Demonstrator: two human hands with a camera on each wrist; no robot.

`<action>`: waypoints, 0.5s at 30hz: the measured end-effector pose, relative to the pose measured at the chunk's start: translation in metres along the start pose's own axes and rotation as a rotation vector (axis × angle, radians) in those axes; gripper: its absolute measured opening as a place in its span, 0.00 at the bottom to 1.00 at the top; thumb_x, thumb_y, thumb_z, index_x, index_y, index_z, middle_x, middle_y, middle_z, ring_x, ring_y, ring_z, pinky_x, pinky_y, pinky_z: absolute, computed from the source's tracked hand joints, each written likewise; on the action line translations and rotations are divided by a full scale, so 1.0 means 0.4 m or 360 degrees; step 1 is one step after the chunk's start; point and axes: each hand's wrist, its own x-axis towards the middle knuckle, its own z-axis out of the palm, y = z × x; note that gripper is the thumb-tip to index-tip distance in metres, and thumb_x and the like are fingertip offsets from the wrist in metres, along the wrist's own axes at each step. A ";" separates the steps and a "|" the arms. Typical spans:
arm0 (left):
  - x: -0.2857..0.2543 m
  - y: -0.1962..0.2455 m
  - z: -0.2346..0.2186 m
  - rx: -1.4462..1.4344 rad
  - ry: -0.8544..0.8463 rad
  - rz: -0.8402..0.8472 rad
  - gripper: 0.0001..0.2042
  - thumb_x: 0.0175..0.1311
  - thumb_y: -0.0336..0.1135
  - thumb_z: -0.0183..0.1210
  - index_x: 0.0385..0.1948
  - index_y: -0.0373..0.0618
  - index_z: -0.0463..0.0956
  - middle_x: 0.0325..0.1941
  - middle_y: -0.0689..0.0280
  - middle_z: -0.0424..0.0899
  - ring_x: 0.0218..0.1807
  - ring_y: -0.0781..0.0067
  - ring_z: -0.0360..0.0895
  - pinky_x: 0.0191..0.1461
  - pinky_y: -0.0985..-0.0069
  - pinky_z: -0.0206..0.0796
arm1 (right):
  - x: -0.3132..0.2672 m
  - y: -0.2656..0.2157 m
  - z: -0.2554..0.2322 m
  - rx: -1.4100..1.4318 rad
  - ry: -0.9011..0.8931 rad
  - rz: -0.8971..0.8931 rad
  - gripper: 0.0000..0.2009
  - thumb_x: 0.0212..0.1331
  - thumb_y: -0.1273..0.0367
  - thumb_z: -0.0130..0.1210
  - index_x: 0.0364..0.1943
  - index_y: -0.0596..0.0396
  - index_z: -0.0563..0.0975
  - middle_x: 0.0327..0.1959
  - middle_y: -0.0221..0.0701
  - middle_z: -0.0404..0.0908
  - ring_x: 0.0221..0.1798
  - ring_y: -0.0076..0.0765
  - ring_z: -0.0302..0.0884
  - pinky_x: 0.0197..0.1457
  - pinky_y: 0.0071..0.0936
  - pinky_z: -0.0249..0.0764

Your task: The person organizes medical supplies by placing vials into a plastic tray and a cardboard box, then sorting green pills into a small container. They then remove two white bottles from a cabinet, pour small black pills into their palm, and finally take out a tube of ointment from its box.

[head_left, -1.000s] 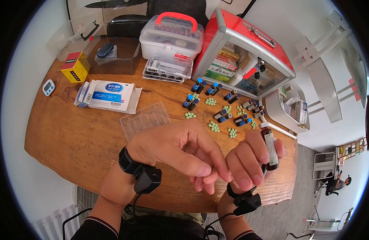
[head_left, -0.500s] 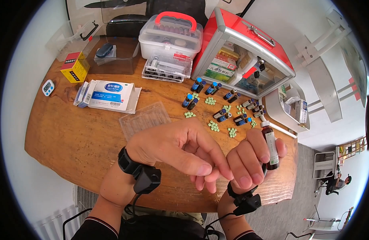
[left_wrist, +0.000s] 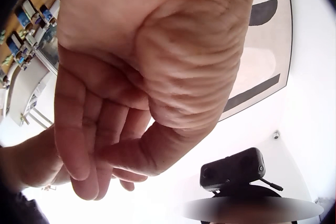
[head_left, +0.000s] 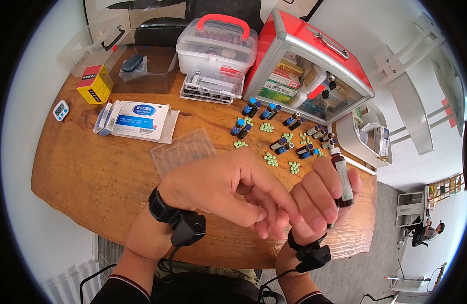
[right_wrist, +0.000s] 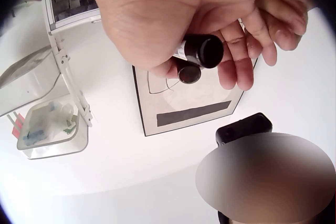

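In the head view my right hand (head_left: 322, 197) is raised over the near right part of the table, fingers curled. It grips a small dark red glass vial (head_left: 342, 177) with a white cap and pale label. Two dark round vial bottoms (right_wrist: 211, 51) show in that palm in the right wrist view, so it holds two vials. My left hand (head_left: 228, 190) reaches across from the left, its fingers loosely bent and nothing visible in them. Its fingertips (head_left: 292, 213) are right at the right hand's fingers. Several blue-capped vials (head_left: 240, 127) stand in pairs beyond the hands.
Small piles of green tablets (head_left: 270, 160) lie by the vials. A clear plastic tray (head_left: 178, 151), a white-blue medicine box (head_left: 140, 120) and a yellow-red box (head_left: 95, 86) are left. Behind stand a red-handled clear case (head_left: 215, 50), a red cabinet (head_left: 324, 38) and a white bin (head_left: 352, 137).
My right hand has turned slightly, raising the red vial a little; the end of another vial now shows under its fingers. My left fingertips have shifted slightly right along the right hand's fingers.
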 end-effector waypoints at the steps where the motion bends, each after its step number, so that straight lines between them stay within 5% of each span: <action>1: 0.001 0.003 0.003 0.0029 0.0042 -0.0008 0.16 0.58 0.24 0.58 0.47 0.25 0.83 0.32 0.58 0.86 0.43 0.54 0.89 0.44 0.72 0.82 | 0.000 0.000 -0.001 0.0114 0.0058 -0.0031 0.19 0.76 0.53 0.41 0.32 0.52 0.67 0.23 0.36 0.76 0.26 0.43 0.76 0.40 0.39 0.76; 15: -0.003 -0.007 -0.011 -0.0134 0.0053 -0.0063 0.17 0.58 0.29 0.60 0.45 0.25 0.83 0.33 0.56 0.86 0.43 0.51 0.89 0.47 0.67 0.83 | -0.002 -0.002 -0.003 -0.0152 0.0090 -0.0034 0.20 0.73 0.51 0.40 0.29 0.50 0.67 0.24 0.38 0.78 0.27 0.44 0.78 0.38 0.37 0.76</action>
